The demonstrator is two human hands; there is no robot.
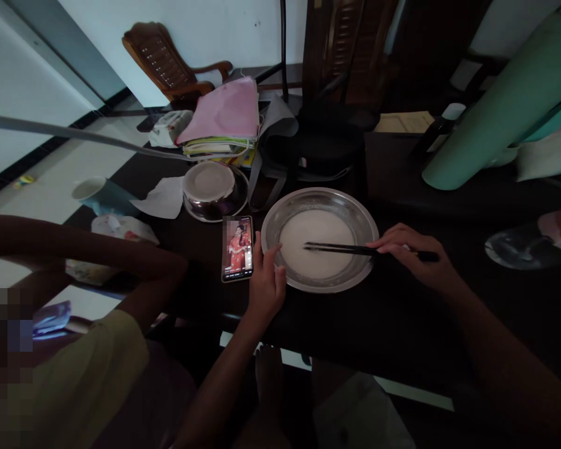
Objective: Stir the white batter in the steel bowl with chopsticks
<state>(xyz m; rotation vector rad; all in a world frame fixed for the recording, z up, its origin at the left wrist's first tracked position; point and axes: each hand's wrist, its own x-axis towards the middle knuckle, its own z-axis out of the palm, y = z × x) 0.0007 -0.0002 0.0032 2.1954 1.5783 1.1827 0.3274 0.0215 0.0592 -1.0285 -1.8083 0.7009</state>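
A wide metal bowl (367,218) on the dark table holds a milky white liquid (315,234). My right hand (414,252), closed around a pair of black chopsticks (341,248), is at the bowl's right rim, and the tips dip into the liquid. At the left rim, my left hand (268,280) has its fingers apart and grips nothing. It lies between the bowl and a lit phone (238,249); whether it touches either one, I cannot tell. The phone's screen displays a figure in red clothing.
An upturned metal bowl (209,181) rests in a metal dish behind the phone. Further back are stacked books under a pink cover (227,109) and a black bag (311,146). A tall green cylinder (495,106) leans at right. Another person's arm (154,268) is at left near a mug (98,193).
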